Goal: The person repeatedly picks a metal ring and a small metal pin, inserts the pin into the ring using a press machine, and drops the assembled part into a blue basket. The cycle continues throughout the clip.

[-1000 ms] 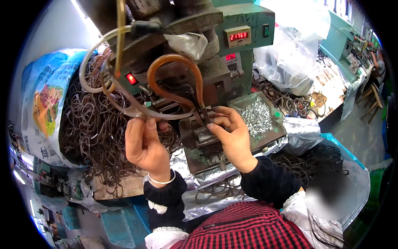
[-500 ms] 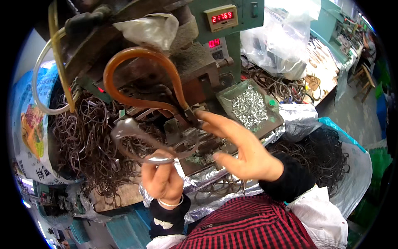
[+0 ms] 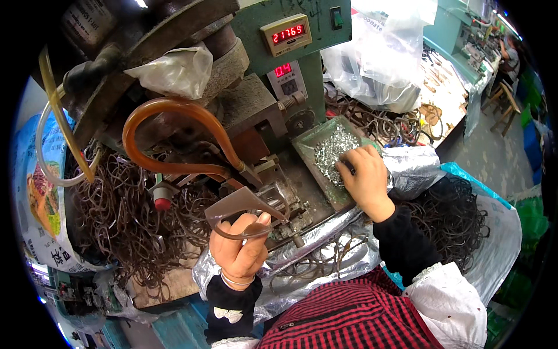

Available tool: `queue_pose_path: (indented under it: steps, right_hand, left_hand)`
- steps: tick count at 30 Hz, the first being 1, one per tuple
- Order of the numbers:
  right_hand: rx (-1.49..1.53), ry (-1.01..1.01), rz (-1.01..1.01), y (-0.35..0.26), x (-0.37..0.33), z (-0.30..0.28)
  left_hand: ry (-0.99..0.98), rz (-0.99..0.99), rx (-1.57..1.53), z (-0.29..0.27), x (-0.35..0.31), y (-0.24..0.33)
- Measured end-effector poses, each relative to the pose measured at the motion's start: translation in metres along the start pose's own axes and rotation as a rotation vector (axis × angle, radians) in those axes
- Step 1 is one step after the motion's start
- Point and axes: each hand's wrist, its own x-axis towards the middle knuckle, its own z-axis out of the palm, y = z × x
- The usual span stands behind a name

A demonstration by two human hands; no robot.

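The left hand was closed, its thumb and fingers pinching a brown loop. The loop looked like thin plastic, so it was probably light, a bit bendy and maybe slippery. Its thin band seemed a good spot for a gentle pinch. The loop's wide, flat part stuck out past the fingertips. The right hand was half curled over shiny metal bits in a tray; I could not tell if it had any.

the apron is checked red and black, the hose amber, the looped strip translucent brown, the metal bits silver, the cuffs black.
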Motion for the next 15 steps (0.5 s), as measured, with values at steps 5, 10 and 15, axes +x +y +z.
queue_pose_path:
  steps: [5,10,15]
  right_hand:
    - [0.121,0.109,-0.028,-0.001,0.029,-0.010]
    - [0.087,0.065,0.005,0.013,0.013,-0.001]
    - [-0.017,-0.202,-0.417,0.000,0.017,0.015]
  left_hand:
    - [-0.022,-0.012,-0.005,0.001,-0.006,0.000]
    - [-0.022,-0.003,-0.028,0.002,-0.005,-0.003]
    - [0.031,-0.008,-0.008,0.003,-0.007,-0.005]
